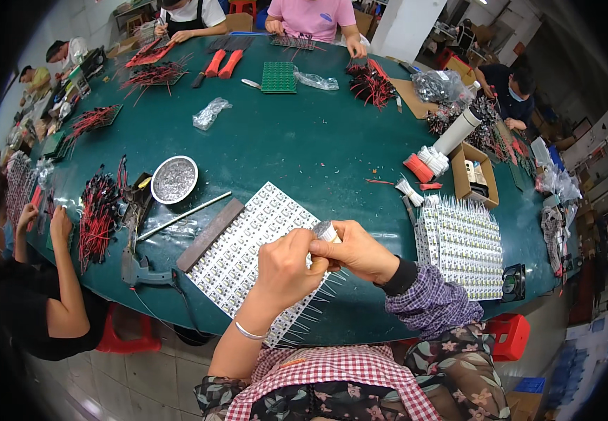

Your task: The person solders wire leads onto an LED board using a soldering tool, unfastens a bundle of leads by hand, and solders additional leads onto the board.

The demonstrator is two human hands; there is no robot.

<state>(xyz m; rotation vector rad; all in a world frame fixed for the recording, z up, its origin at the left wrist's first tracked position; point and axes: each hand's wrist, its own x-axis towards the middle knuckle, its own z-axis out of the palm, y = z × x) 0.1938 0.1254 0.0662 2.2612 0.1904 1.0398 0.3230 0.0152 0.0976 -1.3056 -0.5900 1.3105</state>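
My left hand (pixel 286 266) and my right hand (pixel 360 249) meet over the near edge of a dark green table (pixel 297 147). Both pinch a small bundle of thin silvery pins (pixel 325 231). Under them lies a white panel of small circuit boards (pixel 248 245) with wire leads sticking out at its near edge. A dark flat bar (pixel 210 234) lies along the panel's left side. A thin bracelet sits on my left wrist.
A stack of white board panels (pixel 462 242) lies to the right, with a cardboard box (pixel 474 175) behind it. A round metal dish (pixel 174 179), a glue gun (pixel 135 263) and red-black wire bundles (pixel 97 214) lie left. Other people work around the table.
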